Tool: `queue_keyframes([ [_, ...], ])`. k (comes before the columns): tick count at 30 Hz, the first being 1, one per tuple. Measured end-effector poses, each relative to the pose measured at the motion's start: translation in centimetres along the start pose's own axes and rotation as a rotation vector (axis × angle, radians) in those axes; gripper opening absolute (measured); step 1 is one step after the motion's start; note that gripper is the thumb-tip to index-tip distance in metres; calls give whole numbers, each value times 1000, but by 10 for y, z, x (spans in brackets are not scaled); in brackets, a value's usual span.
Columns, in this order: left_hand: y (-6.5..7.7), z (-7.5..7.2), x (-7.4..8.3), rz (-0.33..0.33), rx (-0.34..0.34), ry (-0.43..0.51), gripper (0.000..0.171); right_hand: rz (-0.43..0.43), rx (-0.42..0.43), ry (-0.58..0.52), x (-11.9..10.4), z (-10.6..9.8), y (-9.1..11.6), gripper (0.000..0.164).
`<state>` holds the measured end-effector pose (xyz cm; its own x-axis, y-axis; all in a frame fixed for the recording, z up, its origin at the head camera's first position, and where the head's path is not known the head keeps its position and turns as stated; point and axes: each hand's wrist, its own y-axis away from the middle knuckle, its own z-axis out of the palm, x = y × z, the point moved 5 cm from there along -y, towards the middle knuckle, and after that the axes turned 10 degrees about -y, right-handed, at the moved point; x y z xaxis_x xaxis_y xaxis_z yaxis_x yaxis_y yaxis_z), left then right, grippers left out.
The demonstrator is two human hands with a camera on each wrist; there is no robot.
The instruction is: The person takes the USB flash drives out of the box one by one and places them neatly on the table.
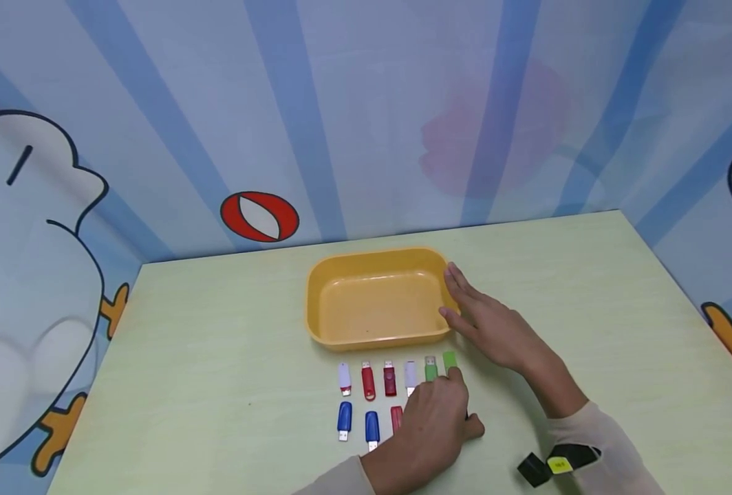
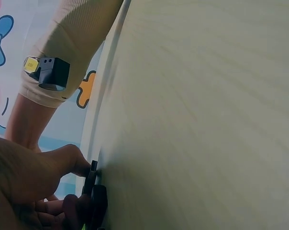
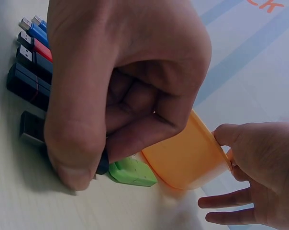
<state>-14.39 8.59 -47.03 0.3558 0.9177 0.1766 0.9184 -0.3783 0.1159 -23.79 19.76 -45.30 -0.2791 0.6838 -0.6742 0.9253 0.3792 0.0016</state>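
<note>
My left hand (image 1: 431, 419) is low over two rows of USB sticks, in front of a yellow plastic tray (image 1: 372, 342). Its thumb and fingers pinch a black USB stick (image 2: 91, 179) close to the tabletop, mostly hidden by the hand in the head view. Beside the curled fingers lies a green USB stick (image 3: 135, 171). My right hand (image 1: 496, 330) touches the tray's right rim, fingers mostly straight and thumb reaching over the edge. The back row includes a red stick (image 1: 368, 381) and a dark red one (image 1: 390, 379); the front row has a blue stick (image 1: 345, 416).
More sticks lie in the rows, such as a white one (image 1: 344, 375) and a second blue one (image 1: 372, 426). Several black sticks (image 3: 27, 86) show beside the left hand in the right wrist view. A printed cloth wall (image 1: 378, 124) stands behind the pale table (image 1: 217, 330).
</note>
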Motion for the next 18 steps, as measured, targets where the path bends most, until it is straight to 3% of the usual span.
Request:
queue_keyframes([
  [12, 4, -3, -2, -29, 24, -20, 40, 3, -4, 8, -3, 4, -1, 73],
  [18, 3, -1, -3, -38, -2, 0, 44, -8, 2, 14, -4, 4, -1, 73],
])
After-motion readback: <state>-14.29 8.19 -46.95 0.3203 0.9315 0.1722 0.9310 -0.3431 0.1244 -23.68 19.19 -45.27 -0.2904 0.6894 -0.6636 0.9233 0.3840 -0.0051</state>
